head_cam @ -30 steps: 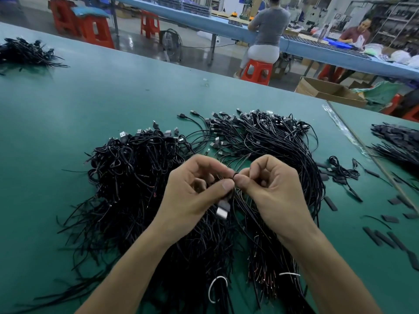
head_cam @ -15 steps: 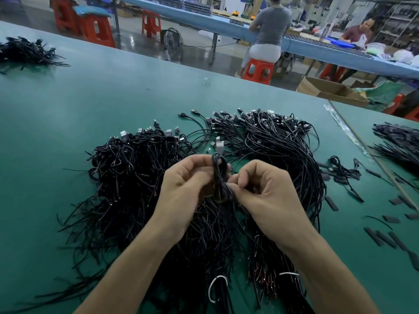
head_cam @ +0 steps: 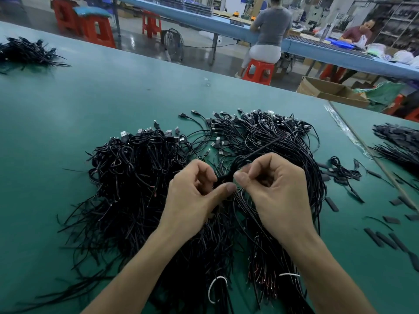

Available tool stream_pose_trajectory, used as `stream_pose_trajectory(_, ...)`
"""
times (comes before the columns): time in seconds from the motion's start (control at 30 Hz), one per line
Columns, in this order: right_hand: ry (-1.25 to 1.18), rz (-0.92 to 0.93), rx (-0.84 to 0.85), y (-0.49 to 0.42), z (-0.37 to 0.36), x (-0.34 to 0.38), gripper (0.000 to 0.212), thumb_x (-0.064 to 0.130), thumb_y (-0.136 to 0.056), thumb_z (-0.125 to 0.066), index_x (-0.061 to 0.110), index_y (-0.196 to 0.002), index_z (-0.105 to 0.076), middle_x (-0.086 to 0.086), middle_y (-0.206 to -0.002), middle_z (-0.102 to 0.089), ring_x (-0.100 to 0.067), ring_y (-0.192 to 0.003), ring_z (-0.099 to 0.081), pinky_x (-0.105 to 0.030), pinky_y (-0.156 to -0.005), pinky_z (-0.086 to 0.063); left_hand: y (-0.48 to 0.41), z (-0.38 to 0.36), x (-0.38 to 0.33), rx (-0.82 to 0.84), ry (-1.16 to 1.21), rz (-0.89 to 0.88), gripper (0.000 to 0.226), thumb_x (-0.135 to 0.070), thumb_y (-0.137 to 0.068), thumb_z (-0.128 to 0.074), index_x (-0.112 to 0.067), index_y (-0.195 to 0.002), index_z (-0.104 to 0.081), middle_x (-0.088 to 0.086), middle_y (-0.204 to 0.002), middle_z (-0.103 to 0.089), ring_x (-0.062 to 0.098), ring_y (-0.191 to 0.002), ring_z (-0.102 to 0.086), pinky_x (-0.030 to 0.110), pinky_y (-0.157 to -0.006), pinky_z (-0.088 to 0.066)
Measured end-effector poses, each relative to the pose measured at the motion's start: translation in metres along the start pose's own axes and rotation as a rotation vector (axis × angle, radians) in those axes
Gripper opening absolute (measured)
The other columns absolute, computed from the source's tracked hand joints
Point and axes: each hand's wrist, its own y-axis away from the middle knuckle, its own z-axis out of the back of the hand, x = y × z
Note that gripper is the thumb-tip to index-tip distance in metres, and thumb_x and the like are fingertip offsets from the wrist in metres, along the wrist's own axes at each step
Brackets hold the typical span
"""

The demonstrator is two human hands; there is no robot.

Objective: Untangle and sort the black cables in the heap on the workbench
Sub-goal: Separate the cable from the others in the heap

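Two hands meet over the middle of the heap (head_cam: 136, 177) of black cables on the green workbench (head_cam: 90, 98).

Left hand (head_cam: 192, 198): fingers curled, thumb and forefinger pinching a single black cable (head_cam: 226, 177) where it bunches into a dark knot.

Right hand (head_cam: 275, 193): also curled, thumb pressed to forefinger on the same cable, just beside the left thumb. The two thumb tips nearly touch.

From the pinch the cable runs up and to the right as a blurred straight line over the right lobe of the heap (its far end is lost among other wires; cannot tell where it stops).

Heap lies in two lobes. The left lobe is looped and tangled; the right has strands lying more parallel. Silver-tipped plugs (head_cam: 124, 134) show along the far edge.

One white tie loop (head_cam: 217, 288) sits near the bottom centre. One white band (head_cam: 290, 274) crosses the right lobe.

Right of the heap: a small coiled bundle (head_cam: 340, 171) and scattered flat black strips (head_cam: 383, 240).

Beyond a seam in the bench, at the right edge, lies a second pile (head_cam: 399, 141). A third pile (head_cam: 25, 52) sits at the far left corner, well apart.

Behind the bench: a person in a grey top (head_cam: 272, 26) seated on a red stool (head_cam: 258, 70) at a blue table, and a cardboard box (head_cam: 328, 91) on the floor.
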Motion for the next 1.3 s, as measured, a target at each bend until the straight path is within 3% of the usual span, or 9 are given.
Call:
stream_pose_trajectory(0.1, -0.046, 0.031, 0.002, 0.003, -0.006, 0.002, 0.031, 0.001, -0.081, -0.078, 0.022, -0.071, -0.057, 0.007, -0.078, -0.071, -0.011, -0.074, -0.070, -0.020, -0.068, -0.055, 0.000, -0.002, -0.004, 0.051, 0.113, 0.144, 0.029, -0.046, -0.070, -0.079, -0.022, -0.076, -0.063, 0.000, -0.063, -0.069, 0.013, -0.049, -0.063, 0.023, -0.047, -0.049)
stream_pose_trajectory(0.23, -0.114, 0.007, 0.064, 0.001, -0.008, 0.002, 0.032, -0.002, -0.080, -0.078, 0.021, -0.071, -0.057, 0.005, -0.080, -0.072, -0.012, -0.074, -0.070, -0.024, -0.069, -0.058, -0.004, 0.000, -0.009, 0.090, 0.417, 0.241, 0.008, -0.008, -0.095, -0.063, -0.003, -0.097, -0.069, 0.013, -0.084, -0.076, 0.023, -0.076, -0.074, 0.028, -0.066, -0.060)
stream_pose_trajectory(0.33, -0.127, -0.013, 0.109, 0.001, -0.010, 0.001, 0.032, -0.005, -0.080, -0.077, 0.018, -0.070, -0.056, 0.000, -0.079, -0.072, -0.012, -0.074, -0.070, -0.025, -0.071, -0.057, -0.006, 0.008, -0.014, 0.101, 0.641, 0.305, 0.030, -0.010, -0.095, -0.045, -0.007, -0.101, -0.074, 0.014, -0.095, -0.076, 0.022, -0.086, -0.073, 0.028, -0.072, -0.059)
stream_pose_trajectory(0.5, -0.242, -0.155, 0.213, 0.004, -0.015, -0.004, 0.033, -0.007, -0.080, -0.075, 0.019, -0.067, -0.058, -0.002, -0.067, -0.062, -0.013, -0.065, -0.060, -0.028, -0.066, -0.058, -0.008, 0.018, -0.014, 0.193, 0.379, 0.091, 0.024, -0.016, -0.075, -0.080, -0.020, -0.099, -0.078, 0.008, -0.095, -0.077, 0.017, -0.088, -0.073, 0.022, -0.076, -0.056)
stream_pose_trajectory(0.73, -0.560, -0.459, 0.262, 0.006, -0.016, -0.020, 0.027, -0.002, -0.086, -0.070, 0.015, -0.077, -0.053, 0.002, -0.067, -0.067, -0.008, -0.060, -0.060, -0.019, -0.055, -0.048, -0.017, 0.045, -0.009, 0.367, 0.057, -0.035, 0.034, -0.022, -0.072, -0.086, -0.028, -0.104, -0.075, 0.004, -0.093, -0.077, 0.020, -0.086, -0.073, 0.028, -0.081, -0.058)
stream_pose_trajectory(0.9, 0.142, -0.297, 0.143, 0.001, -0.018, -0.042, 0.006, 0.021, -0.093, -0.067, 0.026, -0.095, -0.069, 0.009, -0.086, -0.073, 0.001, -0.080, -0.066, -0.016, -0.074, -0.051, -0.025, 0.055, 0.002, 0.035, -0.083, 0.029, 0.036, -0.007, -0.075, -0.084, -0.032, -0.099, -0.071, -0.008, -0.090, -0.077, 0.008, -0.084, -0.074, 0.026, -0.080, -0.060)
stream_pose_trajectory(1.07, 0.635, -0.348, 0.322, 0.002, -0.019, -0.070, 0.029, 0.026, -0.100, -0.056, 0.014, -0.125, -0.064, 0.001, -0.114, -0.068, -0.013, -0.103, -0.061, -0.028, -0.091, -0.051, -0.035, 0.077, 0.026, -0.471, -0.469, 0.070, 0.041, -0.005, -0.085, -0.075, -0.017, -0.124, -0.067, -0.001, -0.110, -0.073, 0.004, -0.096, -0.068, 0.026, -0.097, -0.051)
stream_pose_trajectory(1.17, 0.756, -0.331, 0.274, 0.004, -0.029, -0.075, 0.028, 0.030, -0.101, -0.052, 0.013, -0.121, -0.061, -0.001, -0.112, -0.066, -0.016, -0.099, -0.059, -0.030, -0.082, -0.051, -0.033, 0.073, 0.036, -0.398, -0.604, 0.085, 0.047, -0.001, -0.092, -0.066, -0.008, -0.138, -0.057, 0.011, -0.139, -0.058, 0.023, -0.126, -0.058, 0.035, -0.114, -0.038)
stream_pose_trajectory(1.3, 0.833, -0.343, 0.177, 0.001, -0.036, -0.079, 0.027, 0.032, -0.103, -0.046, 0.013, -0.121, -0.051, -0.005, -0.113, -0.061, -0.022, -0.097, -0.057, -0.029, -0.072, -0.039, -0.032, 0.069, 0.041, -0.301, -0.742, 0.033, 0.036, 0.001, -0.095, -0.057, -0.010, -0.129, -0.065, 0.007, -0.141, -0.057, 0.023, -0.125, -0.059, 0.021, -0.107, -0.035)
